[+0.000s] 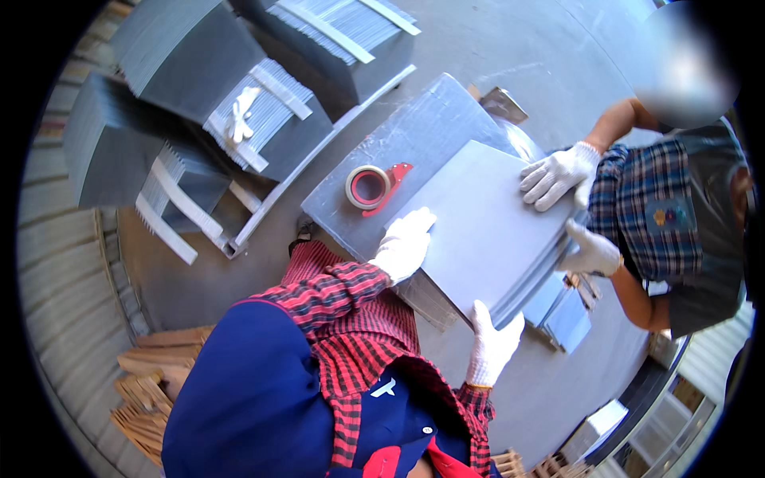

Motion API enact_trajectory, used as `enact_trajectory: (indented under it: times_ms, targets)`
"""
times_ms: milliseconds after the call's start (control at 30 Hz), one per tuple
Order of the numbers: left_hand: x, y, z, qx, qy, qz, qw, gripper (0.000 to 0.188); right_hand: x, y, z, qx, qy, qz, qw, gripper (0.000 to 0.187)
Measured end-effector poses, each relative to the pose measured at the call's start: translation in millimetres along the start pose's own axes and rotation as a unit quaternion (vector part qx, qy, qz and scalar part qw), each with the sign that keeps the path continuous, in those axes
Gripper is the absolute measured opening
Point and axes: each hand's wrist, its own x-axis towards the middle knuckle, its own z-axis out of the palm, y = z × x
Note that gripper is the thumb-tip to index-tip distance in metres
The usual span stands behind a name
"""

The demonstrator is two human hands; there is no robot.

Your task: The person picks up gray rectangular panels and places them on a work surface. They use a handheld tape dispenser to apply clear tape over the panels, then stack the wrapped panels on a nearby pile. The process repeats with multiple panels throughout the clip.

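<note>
A stack of flat grey panels lies on a table between me and a co-worker. My left hand, in a white knit glove, rests along the stack's left edge with its fingers stretched out. At the near right corner my right hand, gloved too, grips the stack's edge, thumb toward the top panel and fingers at the side. The co-worker's one gloved hand lies flat on the top panel; the other gloved hand holds the right side.
A tape dispenser with a red frame sits on the plastic-wrapped table surface. Strapped stacks of grey panels stand on a metal pallet frame at the far left, white gloves on one. Wooden pieces lie at lower left.
</note>
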Motion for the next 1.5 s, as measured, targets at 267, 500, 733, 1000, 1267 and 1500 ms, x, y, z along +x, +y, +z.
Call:
enact_trajectory:
  times_ms: [267, 500, 733, 1000, 1267, 1500]
  targets:
    - [37, 50, -146, -0.142, -0.081, 0.179, 0.97, 0.033, -44, -71, 76, -0.12, 0.159, -0.116, 0.973, 0.079]
    - [95, 129, -208, -0.145, -0.064, 0.567, 0.809, 0.03, -50, -93, 115, -0.171, 0.214, -0.143, 0.951, 0.078]
    - [135, 146, -187, -0.031, -0.194, 0.638, 0.744, 0.016, -51, -108, 126, -0.132, 0.251, -0.145, 0.948, 0.074]
    - [137, 141, -198, -0.001, -0.269, 0.597, 0.756, 0.019, -58, -36, 153, 0.584, 0.314, 0.168, 0.729, 0.085]
    - [130, 159, -203, 0.111, -0.182, 0.752, 0.624, 0.018, -11, -70, 191, 0.851, 0.276, 0.066, 0.442, 0.045]
    - [117, 165, -203, 0.124, -0.221, 0.644, 0.722, 0.027, 27, -49, 222, 0.587, 0.478, 0.104, 0.645, 0.041]
